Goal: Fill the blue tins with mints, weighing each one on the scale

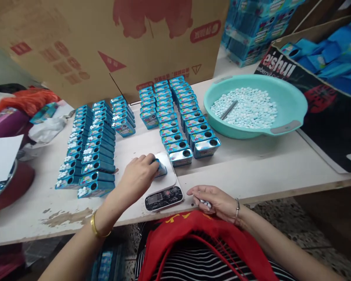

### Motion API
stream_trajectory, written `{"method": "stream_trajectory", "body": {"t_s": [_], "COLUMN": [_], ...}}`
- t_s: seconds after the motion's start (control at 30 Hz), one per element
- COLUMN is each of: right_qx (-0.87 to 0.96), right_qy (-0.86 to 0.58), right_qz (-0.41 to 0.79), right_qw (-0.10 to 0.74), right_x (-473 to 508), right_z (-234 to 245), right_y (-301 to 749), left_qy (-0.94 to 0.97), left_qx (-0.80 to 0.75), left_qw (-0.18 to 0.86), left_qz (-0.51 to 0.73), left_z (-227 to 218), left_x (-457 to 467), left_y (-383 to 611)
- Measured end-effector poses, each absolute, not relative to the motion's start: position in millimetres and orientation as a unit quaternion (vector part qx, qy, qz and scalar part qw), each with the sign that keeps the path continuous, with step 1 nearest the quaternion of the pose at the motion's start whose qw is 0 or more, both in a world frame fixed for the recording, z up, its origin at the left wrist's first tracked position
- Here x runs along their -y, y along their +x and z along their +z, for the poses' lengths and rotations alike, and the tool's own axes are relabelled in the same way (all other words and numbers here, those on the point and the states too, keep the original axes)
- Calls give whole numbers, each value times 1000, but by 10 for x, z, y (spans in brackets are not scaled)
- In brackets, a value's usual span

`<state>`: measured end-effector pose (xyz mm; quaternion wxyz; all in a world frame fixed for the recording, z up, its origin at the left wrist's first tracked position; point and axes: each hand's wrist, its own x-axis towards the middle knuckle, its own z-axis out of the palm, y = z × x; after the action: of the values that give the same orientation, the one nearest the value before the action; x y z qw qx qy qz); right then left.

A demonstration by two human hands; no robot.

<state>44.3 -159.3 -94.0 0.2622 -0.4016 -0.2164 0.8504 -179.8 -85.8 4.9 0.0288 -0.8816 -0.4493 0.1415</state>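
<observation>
My left hand [140,171] is closed around a small blue tin [161,168] on the plate of a white digital kitchen scale [166,179]. The scale's black display panel faces me; its reading is too small to make out. Just right of the scale, by the table's front edge, my right hand [212,201] is curled around several white candies [205,203]. Left of the scale stand rows of blue tins [98,166], many with white candies heaped at their openings. Behind the scale, more rows of blue tins [179,156] show dark round openings.
A turquoise basin [292,101] of white candies with a grey stick [229,110] stands at right. Behind are a large cardboard box [84,47] and stacked wrapped tins [248,35]. An open carton [318,117] holds blue tins. A reddish bowl [20,187] sits far left.
</observation>
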Motion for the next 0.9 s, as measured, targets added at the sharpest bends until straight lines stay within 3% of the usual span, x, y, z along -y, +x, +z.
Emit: {"method": "stream_trajectory", "body": {"t_s": [0.1, 0.37, 0.53, 0.9], "right_qx": [213, 193, 226, 352], "right_qy": [-401, -449, -438, -445], "right_qz": [849, 829, 836, 801], "right_qw": [270, 270, 240, 190], "right_x": [1630, 1697, 1711, 1231], "right_z": [-925, -956, -959, -452], "right_y": [480, 591, 575, 451], "left_qy": [-888, -798, -734, -796], "left_qx": [449, 574, 645, 564], "left_qw": [13, -11, -34, -111], "left_qz": [96, -182, -208, -189], "left_z": [43, 516, 389, -17], "left_x": [857, 1064, 1244, 1284], "left_y": [-1845, -2430, -2695, -2694]}}
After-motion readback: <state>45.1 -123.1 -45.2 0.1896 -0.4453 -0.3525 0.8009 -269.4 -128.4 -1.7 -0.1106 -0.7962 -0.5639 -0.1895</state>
